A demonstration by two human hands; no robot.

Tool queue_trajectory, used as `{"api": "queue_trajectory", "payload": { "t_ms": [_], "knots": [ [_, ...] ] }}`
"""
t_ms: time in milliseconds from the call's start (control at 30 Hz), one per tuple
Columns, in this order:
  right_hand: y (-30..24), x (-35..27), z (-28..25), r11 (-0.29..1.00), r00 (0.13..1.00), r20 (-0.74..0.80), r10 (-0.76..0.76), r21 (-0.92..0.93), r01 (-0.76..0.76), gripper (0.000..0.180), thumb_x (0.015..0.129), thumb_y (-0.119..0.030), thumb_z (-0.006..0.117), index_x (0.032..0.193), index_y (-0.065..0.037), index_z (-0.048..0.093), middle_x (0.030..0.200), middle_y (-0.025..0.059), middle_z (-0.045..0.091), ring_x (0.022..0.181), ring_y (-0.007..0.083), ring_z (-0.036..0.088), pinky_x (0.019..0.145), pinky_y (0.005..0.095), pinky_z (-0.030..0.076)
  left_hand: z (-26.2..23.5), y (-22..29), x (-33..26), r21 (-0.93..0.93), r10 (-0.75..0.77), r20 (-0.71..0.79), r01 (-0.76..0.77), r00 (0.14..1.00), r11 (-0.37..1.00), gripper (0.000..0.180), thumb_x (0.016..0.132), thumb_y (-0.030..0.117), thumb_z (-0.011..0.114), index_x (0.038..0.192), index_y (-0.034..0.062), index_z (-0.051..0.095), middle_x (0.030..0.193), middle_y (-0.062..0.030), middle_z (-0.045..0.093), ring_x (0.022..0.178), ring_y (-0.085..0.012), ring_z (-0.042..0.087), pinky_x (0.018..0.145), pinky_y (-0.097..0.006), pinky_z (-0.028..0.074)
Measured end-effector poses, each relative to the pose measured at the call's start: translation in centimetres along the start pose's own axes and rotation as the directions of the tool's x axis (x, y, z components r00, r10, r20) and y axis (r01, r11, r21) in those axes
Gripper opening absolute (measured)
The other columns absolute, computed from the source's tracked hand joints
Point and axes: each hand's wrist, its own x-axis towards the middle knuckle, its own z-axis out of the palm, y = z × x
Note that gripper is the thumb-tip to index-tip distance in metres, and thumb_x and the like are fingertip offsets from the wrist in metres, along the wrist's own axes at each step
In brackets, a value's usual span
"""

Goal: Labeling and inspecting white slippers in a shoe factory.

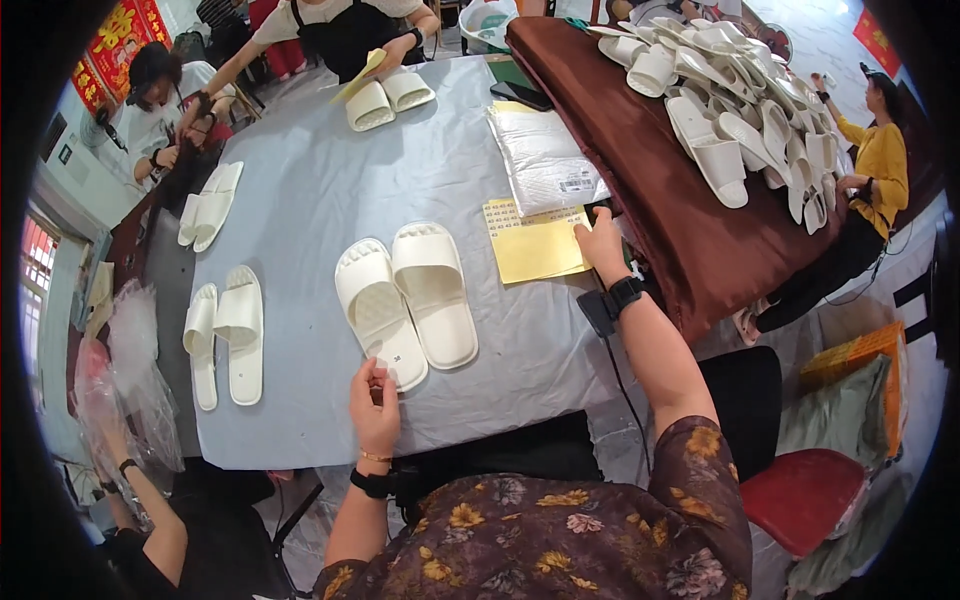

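A pair of cream slippers lies in front of me with toes pointing away, the left slipper (382,318) nearer than the right slipper (436,297). My left hand (374,415) has its fingers curled and closed at the left slipper's heel, beside a small dark mark on the insole. On the right, my right hand (602,248) holds the right edge of a yellow label sheet (530,258), thumb over the paper; its lower fingers are partly hidden. A white plastic-wrapped packet (545,160) sits just beyond the sheet.
Slipper pairs rest at the table's left (240,335), far left (212,207) and far side (388,100). A slipper heap (750,110) covers part of a brown cloth (640,230). A phone (520,95) lies beyond the packet. Co-workers surround the table; a red stool (805,500) stands right.
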Motion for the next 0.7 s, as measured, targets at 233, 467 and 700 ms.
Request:
{"api": "queue_trajectory", "payload": {
  "t_ms": [233,467,700],
  "knots": [
    [-1.5,-2.9,-1.9,0.918,0.972,0.062,-0.227,-0.319,0.235,0.046,0.077,-0.011,0.068,0.119,-0.002,0.052,0.115,0.0222,0.054,0.106,0.0424,0.056,0.088,0.0480,0.049,0.1,1.0,0.2,0.265,0.303,0.048,-0.304,0.952,0.915,0.052,0.074,0.005,0.077,0.122,0.0012,0.057,0.113,-0.0118,0.060,0.095,-0.0235,0.059,0.081,-0.033,0.049],
    [-6.5,-3.5,-0.3,0.908,0.906,0.074,-0.416,-0.024,0.419,0.025,0.080,-0.011,0.066,0.103,-0.001,0.063,0.107,0.0175,0.060,0.100,0.0356,0.059,0.085,0.0434,0.049,0.1,1.6,0.5,0.335,0.334,0.173,-0.374,0.927,0.865,0.058,0.066,0.014,0.084,0.117,0.0033,0.060,0.119,-0.0143,0.059,0.108,-0.0340,0.054,0.093,-0.040,0.045],
    [-12.2,-10.2,2.0,0.905,0.745,0.513,-0.426,0.244,0.349,0.039,0.078,-0.022,0.074,0.108,-0.001,0.064,0.104,0.0202,0.063,0.095,0.0356,0.062,0.082,0.0426,0.051,0.4,1.4,0.6,0.429,0.277,0.101,-0.293,0.956,0.855,0.058,0.072,0.029,0.080,0.120,0.0039,0.061,0.132,-0.0180,0.053,0.121,-0.0377,0.048,0.101,-0.047,0.039]
  ]
}}
